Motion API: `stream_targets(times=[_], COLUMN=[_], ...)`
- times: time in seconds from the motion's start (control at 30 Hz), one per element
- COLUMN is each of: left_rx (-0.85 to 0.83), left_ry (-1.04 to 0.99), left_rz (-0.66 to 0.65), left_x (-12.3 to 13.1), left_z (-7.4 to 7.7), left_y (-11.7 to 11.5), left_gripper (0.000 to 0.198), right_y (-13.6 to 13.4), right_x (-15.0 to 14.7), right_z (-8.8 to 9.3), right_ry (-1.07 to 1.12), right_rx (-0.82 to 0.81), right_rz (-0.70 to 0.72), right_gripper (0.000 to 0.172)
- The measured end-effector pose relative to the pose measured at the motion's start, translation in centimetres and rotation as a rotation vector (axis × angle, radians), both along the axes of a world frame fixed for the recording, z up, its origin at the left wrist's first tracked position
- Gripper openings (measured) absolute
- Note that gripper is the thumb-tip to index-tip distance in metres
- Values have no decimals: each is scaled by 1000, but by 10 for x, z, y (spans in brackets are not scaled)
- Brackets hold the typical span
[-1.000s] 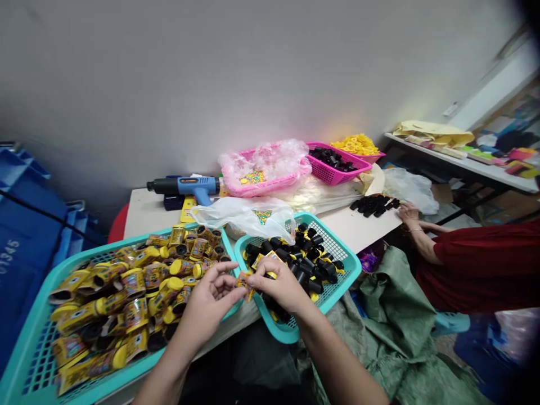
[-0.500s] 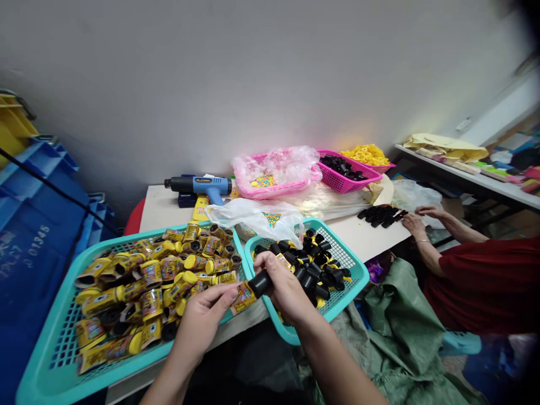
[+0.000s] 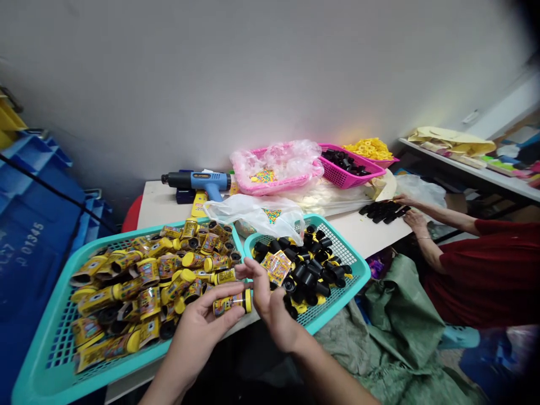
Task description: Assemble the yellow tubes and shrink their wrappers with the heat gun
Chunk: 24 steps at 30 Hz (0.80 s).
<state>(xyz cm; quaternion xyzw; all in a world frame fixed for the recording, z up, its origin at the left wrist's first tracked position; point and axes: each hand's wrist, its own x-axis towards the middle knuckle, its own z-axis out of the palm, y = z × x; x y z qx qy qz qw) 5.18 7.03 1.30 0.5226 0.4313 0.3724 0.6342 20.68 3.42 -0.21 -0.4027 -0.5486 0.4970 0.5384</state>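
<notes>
Behind, wall: a flat grey painted wall [image 3: 253, 67] is rising beyond the whole work area.

Table: a white-topped work table [image 3: 169, 197] is carrying the baskets, with blue plastic crates [image 3: 34, 242] standing to its left and a green woven sack [image 3: 400, 320] slumping below its front edge.

Baskets: a large teal mesh basket [image 3: 42, 360] is holding a heap of yellow-capped labelled jars [image 3: 147, 270]. A second teal mesh basket [image 3: 337, 301] is holding black plastic cylinders [image 3: 304, 275] and a shiny printed sachet [image 3: 277, 267]. Farther back, a pink mesh basket [image 3: 354, 174] is holding more black pieces.

Tool: a blue-and-black heat gun [image 3: 196, 181] is lying near the table's back edge.

Co-worker: a person in a red shirt [image 3: 476, 270] is working at the right, one hand [image 3: 415, 221] beside a row of black pieces [image 3: 383, 211].

Left hand: the left hand [image 3: 194, 326] is grasping a small yellow-capped jar [image 3: 232, 302] in its curled fingers, above the large basket's rim.

Right hand: the right hand [image 3: 272, 312] is open, its thumb raised just beside the jar, and is gripping nothing.

Handling: the jar is looking light and stiff, but its glossy label may prove slippery, so its body seems the surest place to hold.
</notes>
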Motion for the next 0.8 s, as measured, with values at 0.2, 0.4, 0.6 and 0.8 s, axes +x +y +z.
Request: stream_targets(times=[0.2, 0.4, 0.6, 0.8], left_rx=[73, 133, 232, 452], left_ry=[-93, -54, -4, 163], left_rz=[50, 29, -62, -143], left_x=[1, 3, -1, -13], left_z=[1, 6, 5, 3], left_y=[0, 0, 1, 13], left_gripper=[22, 21, 21, 13], right_y=[8, 2, -3, -6], right_x=[-2, -12, -7, 12], right_z=[-1, -18, -12, 0], right_ry=[500, 567, 301, 137], right_rx=[-370, -342, -194, -205], right_rz=[254, 169, 115, 131], right_gripper=[57, 64, 57, 58])
